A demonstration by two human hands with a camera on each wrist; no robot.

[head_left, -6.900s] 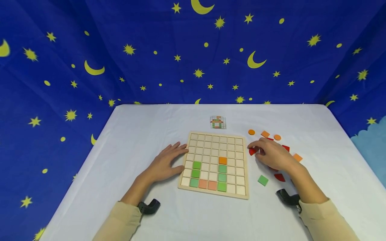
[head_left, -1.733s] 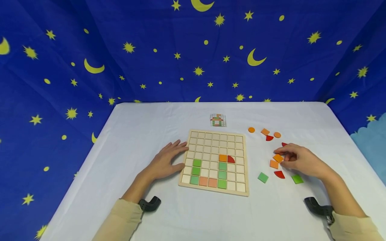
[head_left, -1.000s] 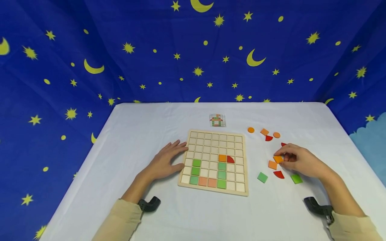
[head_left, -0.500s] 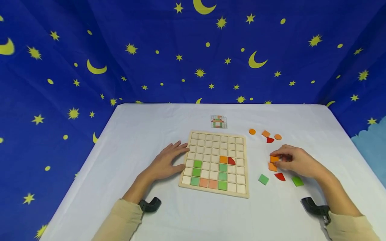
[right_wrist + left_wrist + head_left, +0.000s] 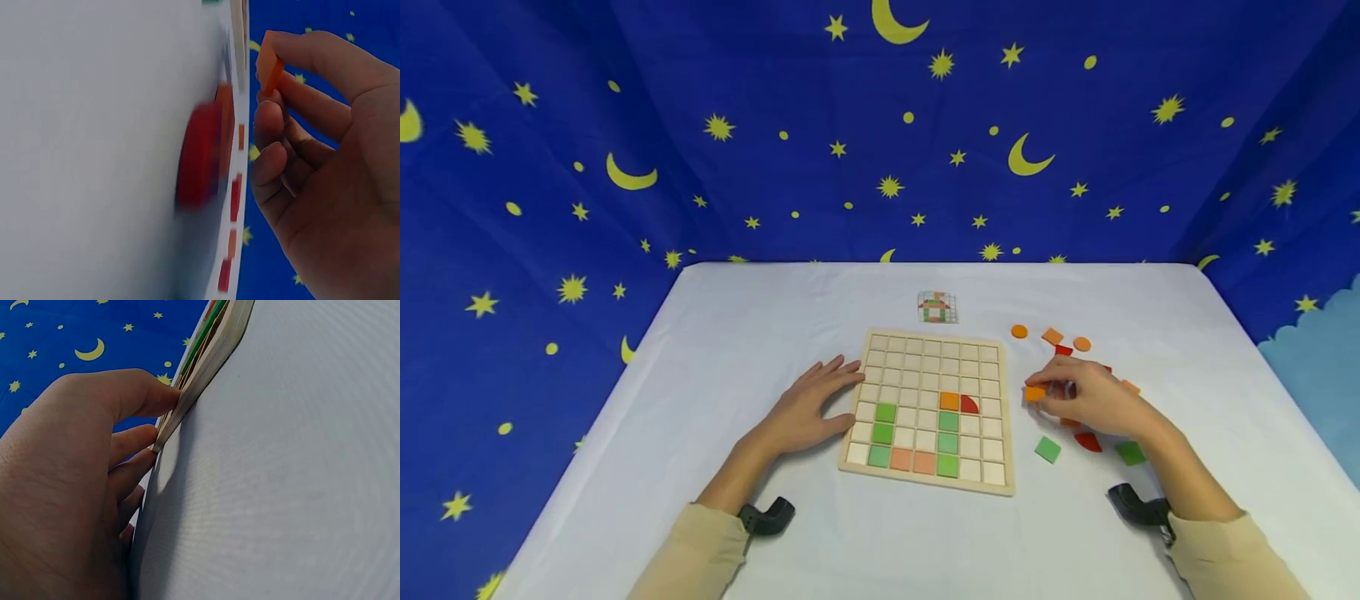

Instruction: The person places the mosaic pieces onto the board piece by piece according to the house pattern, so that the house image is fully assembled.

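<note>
A wooden grid board [image 5: 927, 484] lies mid-table with green, salmon and orange square tiles and one red quarter-circle tile [image 5: 969, 405] in its cells. My left hand [image 5: 806, 413] rests at the board's left edge, its thumb and fingertips touching the frame, as the left wrist view also shows. My right hand [image 5: 1093, 397] pinches an orange square tile [image 5: 1035, 393] between thumb and fingers, just right of the board. In the right wrist view that orange tile [image 5: 269, 62] is held up off the white cloth.
Loose tiles surround the right hand: a green square [image 5: 1047, 450], a red quarter circle [image 5: 1087, 442], another green square [image 5: 1131, 453], an orange disc [image 5: 1018, 332] and several more. A small pattern card [image 5: 937, 307] lies behind the board. A starry blue curtain [image 5: 820, 100] stands beyond the table.
A red quarter-circle tile has come onto the board beside the orange square. My right hand has since picked up an orange square from the pile and moved left. The left hand stays put.
</note>
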